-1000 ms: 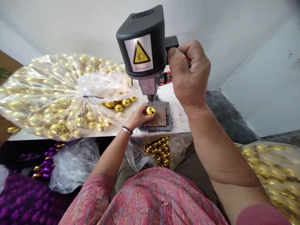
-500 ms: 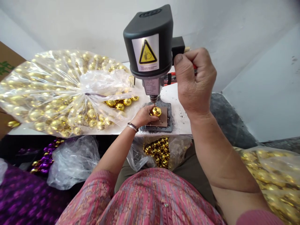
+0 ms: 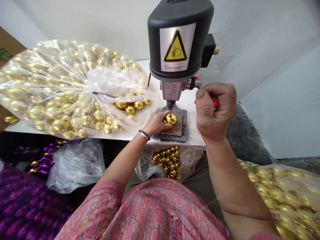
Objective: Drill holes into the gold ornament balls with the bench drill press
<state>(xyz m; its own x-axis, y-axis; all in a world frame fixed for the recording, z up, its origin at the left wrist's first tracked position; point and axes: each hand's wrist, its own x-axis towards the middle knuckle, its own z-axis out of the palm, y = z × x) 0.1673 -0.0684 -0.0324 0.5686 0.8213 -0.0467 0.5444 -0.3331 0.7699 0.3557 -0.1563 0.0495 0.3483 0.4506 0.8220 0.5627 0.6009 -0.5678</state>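
Gold, mirror-bright and faceted: a ball (image 3: 170,118) in the pinch of the left hand (image 3: 157,123), between thumb and fingertips, over a brown board (image 3: 176,129) on the grey base (image 3: 184,133) of a drill press (image 3: 180,50), near the front edge of the desk (image 3: 195,128) and towards its right end. Round, so without any true long axis; cannot make out a pole or seam to give a direction. Directly above, aimed down at the crown, a thin drill bit (image 3: 170,111). Cannot tell bare contact from actual entry. To the right, clenched around a red-knobbed lever (image 3: 215,102), the right hand (image 3: 218,111). Apparently at the drilling step; probably calling for a still ball, an even pull on the lever and fingertips clear of the bit. Farther out, across the desk's left part, a clear bag (image 3: 50,96) of similar balls (image 3: 130,109); below the front edge, an open bag (image 3: 191,158) of gold pieces (image 3: 167,161).
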